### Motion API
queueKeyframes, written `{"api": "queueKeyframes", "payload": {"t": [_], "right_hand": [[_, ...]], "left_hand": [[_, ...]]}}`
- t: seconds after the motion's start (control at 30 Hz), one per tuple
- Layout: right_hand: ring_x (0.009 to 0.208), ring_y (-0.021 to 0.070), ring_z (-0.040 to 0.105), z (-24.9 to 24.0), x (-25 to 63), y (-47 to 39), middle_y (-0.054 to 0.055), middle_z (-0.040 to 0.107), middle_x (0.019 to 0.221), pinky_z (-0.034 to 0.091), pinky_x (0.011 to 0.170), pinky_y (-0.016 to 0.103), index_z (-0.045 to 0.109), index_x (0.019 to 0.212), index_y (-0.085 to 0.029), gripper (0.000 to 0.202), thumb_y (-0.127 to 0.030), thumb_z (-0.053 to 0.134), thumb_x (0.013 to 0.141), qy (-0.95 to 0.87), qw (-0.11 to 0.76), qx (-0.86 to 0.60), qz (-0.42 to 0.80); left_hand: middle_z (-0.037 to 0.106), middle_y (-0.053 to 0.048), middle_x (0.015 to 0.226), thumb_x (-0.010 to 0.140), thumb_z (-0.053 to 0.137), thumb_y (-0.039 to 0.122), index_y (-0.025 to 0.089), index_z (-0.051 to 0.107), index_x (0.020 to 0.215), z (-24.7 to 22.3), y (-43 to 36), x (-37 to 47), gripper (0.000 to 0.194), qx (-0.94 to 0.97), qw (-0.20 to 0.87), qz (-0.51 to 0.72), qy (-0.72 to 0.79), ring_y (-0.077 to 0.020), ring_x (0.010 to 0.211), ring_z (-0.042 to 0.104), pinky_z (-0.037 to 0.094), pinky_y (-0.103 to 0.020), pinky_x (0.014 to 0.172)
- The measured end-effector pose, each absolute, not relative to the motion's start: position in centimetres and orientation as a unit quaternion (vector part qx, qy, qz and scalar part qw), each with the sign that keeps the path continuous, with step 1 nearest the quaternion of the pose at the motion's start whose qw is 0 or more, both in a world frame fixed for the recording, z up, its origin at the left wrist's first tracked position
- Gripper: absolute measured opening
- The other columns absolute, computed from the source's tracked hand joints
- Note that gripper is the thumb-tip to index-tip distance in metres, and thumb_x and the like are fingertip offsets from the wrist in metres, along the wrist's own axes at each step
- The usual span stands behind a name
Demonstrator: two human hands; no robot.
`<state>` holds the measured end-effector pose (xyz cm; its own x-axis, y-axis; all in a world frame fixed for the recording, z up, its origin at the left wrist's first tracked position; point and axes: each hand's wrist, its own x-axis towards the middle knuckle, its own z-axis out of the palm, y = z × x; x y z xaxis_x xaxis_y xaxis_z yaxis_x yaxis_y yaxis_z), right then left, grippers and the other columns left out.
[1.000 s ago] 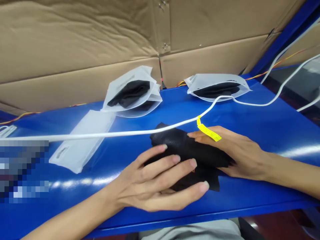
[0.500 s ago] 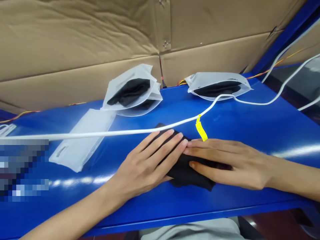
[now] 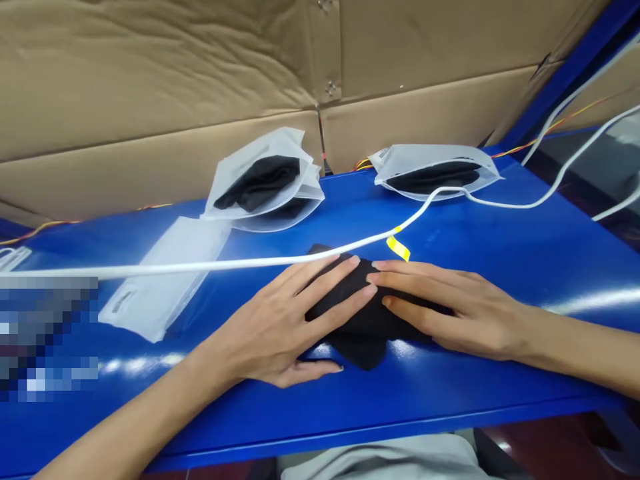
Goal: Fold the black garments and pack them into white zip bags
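Observation:
A black cloth lies folded on the blue table, with one corner pointing toward the near edge. My left hand rests on its left part, fingers spread and stretched out, the thumb apart on the table side. On the right part of the cloth lies my right hand, its fingers extended flat and slightly apart. The fingertips of both hands come close together over the cloth's middle. Parts of the cloth are hidden under the fingers.
A white cable with a yellow tag crosses just beyond my hands. Behind it are opened translucent bags holding black cloth, and a flat bag. A pixelated area covers the left side.
The black cloth's near edge has changed shape, its corner now further left. My left fingers and thumb have spread apart, and my right hand has shifted slightly away. The yellow tag has swung up.

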<state>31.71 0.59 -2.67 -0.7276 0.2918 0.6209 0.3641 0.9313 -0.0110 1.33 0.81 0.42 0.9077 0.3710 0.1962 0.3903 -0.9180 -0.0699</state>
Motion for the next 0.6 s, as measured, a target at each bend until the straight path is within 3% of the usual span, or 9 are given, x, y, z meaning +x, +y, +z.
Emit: {"api": "queueKeyframes", "payload": {"t": [0.07, 0.17, 0.23, 0.37, 0.47, 0.53, 0.6], "right_hand": [[0.144, 0.0286, 0.061, -2.7, 31.7, 0.7, 0.017, 0.074, 0.136, 0.058, 0.117, 0.042, 0.071, 0.117, -0.015, 0.016, -0.016, 0.063, 0.102, -0.931, 0.319, -0.173, -0.038], [0.143, 0.0346, 0.061, -2.7, 31.4, 0.7, 0.026, 0.071, 0.135, 0.059, 0.115, 0.05, 0.067, 0.123, -0.009, 0.041, -0.047, 0.063, 0.106, -0.938, 0.302, -0.167, -0.021], [0.144, 0.0357, 0.06, -2.9, 31.2, 0.6, 0.027, 0.071, 0.134, 0.057, 0.116, 0.053, 0.066, 0.122, -0.009, 0.049, -0.056, 0.065, 0.104, -0.936, 0.306, -0.169, -0.028], [0.138, 0.0327, 0.065, -3.1, 30.7, 0.0, 0.021, 0.074, 0.131, 0.059, 0.114, 0.049, 0.068, 0.122, -0.013, 0.022, -0.023, 0.07, 0.102, -0.923, 0.334, -0.167, -0.089], [0.131, 0.029, 0.071, -2.7, 30.6, -0.4, 0.017, 0.079, 0.127, 0.061, 0.111, 0.044, 0.071, 0.126, -0.012, 0.026, -0.009, 0.062, 0.102, -0.921, 0.327, -0.172, -0.125], [0.129, 0.027, 0.073, -2.3, 30.7, -0.3, 0.015, 0.08, 0.126, 0.061, 0.11, 0.041, 0.072, 0.126, -0.012, 0.029, -0.006, 0.058, 0.102, -0.922, 0.317, -0.172, -0.139], [0.127, 0.0266, 0.074, -2.0, 31.0, 0.1, 0.015, 0.081, 0.124, 0.061, 0.11, 0.042, 0.074, 0.122, -0.012, 0.029, -0.002, 0.057, 0.1, -0.925, 0.309, -0.167, -0.143]], "left_hand": [[0.048, -0.023, 0.168, 0.111, 0.05, 0.05, 0.01, 0.042, 0.165, 0.4, 0.8, 1.3, 0.068, -0.972, 0.079, -0.102, -0.198, -0.0381, 0.161, 0.041, 0.041, -0.055, 0.129], [0.057, -0.021, 0.162, 0.114, 0.046, 0.039, 0.007, 0.048, 0.16, 0.2, 0.1, 1.7, 0.056, -0.957, 0.126, -0.128, -0.227, -0.0361, 0.155, 0.05, 0.044, -0.052, 0.127], [0.061, -0.02, 0.158, 0.115, 0.045, 0.039, 0.006, 0.051, 0.157, 0.1, -0.6, 2.2, 0.054, -0.948, 0.148, -0.147, -0.239, -0.0349, 0.151, 0.055, 0.048, -0.05, 0.125], [0.072, -0.016, 0.145, 0.113, 0.049, 0.027, 0.004, 0.06, 0.147, -0.1, -1.5, 2.6, 0.043, -0.933, 0.18, -0.189, -0.247, -0.03, 0.14, 0.066, 0.056, -0.041, 0.117], [0.076, -0.013, 0.14, 0.11, 0.05, 0.016, 0.004, 0.064, 0.142, -0.1, -1.6, 2.6, 0.037, -0.93, 0.187, -0.205, -0.242, -0.0275, 0.136, 0.07, 0.059, -0.038, 0.113], [0.076, -0.012, 0.14, 0.11, 0.053, 0.019, 0.005, 0.064, 0.141, 0.1, -1.4, 2.6, 0.036, -0.931, 0.182, -0.204, -0.239, -0.0269, 0.136, 0.07, 0.057, -0.037, 0.114], [0.074, -0.015, 0.143, 0.111, 0.056, 0.033, 0.004, 0.062, 0.144, 0.2, -1.1, 2.4, 0.044, -0.935, 0.17, -0.184, -0.253, -0.0284, 0.137, 0.069, 0.055, -0.039, 0.117]]}}
